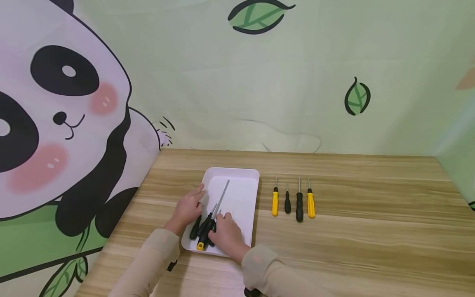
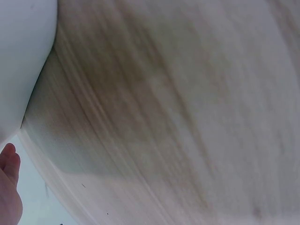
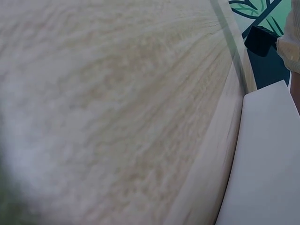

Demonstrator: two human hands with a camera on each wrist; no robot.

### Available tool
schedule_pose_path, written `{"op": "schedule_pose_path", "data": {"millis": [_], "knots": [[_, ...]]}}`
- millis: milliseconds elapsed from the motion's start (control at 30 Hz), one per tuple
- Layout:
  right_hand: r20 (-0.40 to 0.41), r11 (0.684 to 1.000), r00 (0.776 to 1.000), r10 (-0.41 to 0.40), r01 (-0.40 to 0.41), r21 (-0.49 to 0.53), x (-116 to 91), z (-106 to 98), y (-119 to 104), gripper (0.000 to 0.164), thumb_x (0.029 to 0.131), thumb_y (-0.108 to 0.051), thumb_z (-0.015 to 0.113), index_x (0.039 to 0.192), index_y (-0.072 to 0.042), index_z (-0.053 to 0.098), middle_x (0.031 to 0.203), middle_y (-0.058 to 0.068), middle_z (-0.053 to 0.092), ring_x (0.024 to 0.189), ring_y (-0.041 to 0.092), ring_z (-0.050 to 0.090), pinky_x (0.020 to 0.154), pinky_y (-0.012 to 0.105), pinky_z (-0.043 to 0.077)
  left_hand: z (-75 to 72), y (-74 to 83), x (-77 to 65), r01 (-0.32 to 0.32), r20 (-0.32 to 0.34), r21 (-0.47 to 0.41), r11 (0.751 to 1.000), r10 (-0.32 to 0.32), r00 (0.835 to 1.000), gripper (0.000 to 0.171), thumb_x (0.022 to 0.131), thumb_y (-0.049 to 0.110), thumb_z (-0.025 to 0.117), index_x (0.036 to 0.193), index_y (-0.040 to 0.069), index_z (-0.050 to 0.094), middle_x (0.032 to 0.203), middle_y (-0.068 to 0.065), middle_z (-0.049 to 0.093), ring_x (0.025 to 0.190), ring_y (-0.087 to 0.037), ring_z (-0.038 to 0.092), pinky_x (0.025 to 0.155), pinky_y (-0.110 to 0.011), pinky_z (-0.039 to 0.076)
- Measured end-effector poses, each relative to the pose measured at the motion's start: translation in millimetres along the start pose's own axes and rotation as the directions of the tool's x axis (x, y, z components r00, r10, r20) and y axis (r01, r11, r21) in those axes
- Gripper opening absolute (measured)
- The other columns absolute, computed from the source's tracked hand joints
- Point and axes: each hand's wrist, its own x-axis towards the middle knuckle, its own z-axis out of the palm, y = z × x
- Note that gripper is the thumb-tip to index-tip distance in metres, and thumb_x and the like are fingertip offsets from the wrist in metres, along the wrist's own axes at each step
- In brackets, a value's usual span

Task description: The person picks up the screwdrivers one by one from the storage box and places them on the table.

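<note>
A white tray (image 1: 241, 198) lies on the wooden table. Several screwdrivers sit near its front left; one, with a long shaft, has a black handle with a yellow end (image 1: 200, 246). My left hand (image 1: 188, 209) rests at the left rim, index finger extended, beside a small black handle (image 1: 195, 229). My right hand (image 1: 229, 234) reaches over the front of the tray, thumb and fingers curled on a black-handled screwdriver (image 1: 212, 242) that it largely hides. The left wrist view catches fingertips (image 2: 10, 161) past the tray wall (image 2: 23, 56); the right wrist view has the tray's outside (image 3: 267, 154).
Right of the tray stand four tools in a row: a yellow screwdriver (image 1: 275, 204), a small black one (image 1: 287, 204), a longer black one (image 1: 299, 206) and another yellow one (image 1: 311, 206). A printed panda cloth (image 1: 289, 82) hangs behind the table (image 1: 363, 239).
</note>
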Motion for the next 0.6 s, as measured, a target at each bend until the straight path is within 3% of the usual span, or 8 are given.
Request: {"op": "schedule_pose_path", "data": {"millis": [600], "knots": [[-0.001, 0.998, 1.000, 0.000, 0.000, 0.056, -0.7, -1.4, -1.3, 0.033, 0.066, -0.014, 0.066, 0.095, -0.001, 0.055, 0.078, 0.010, 0.048, 0.059, 0.018, 0.046, 0.047, 0.029, 0.037, 0.4, -0.8, 0.3, -0.002, 0.006, -0.002, 1.000, 0.002, 1.000, 0.044, 0.073, 0.007, 0.051, 0.116, 0.003, 0.058, 0.132, -0.007, 0.047, 0.115, -0.027, 0.049, 0.082, -0.041, 0.046]]}}
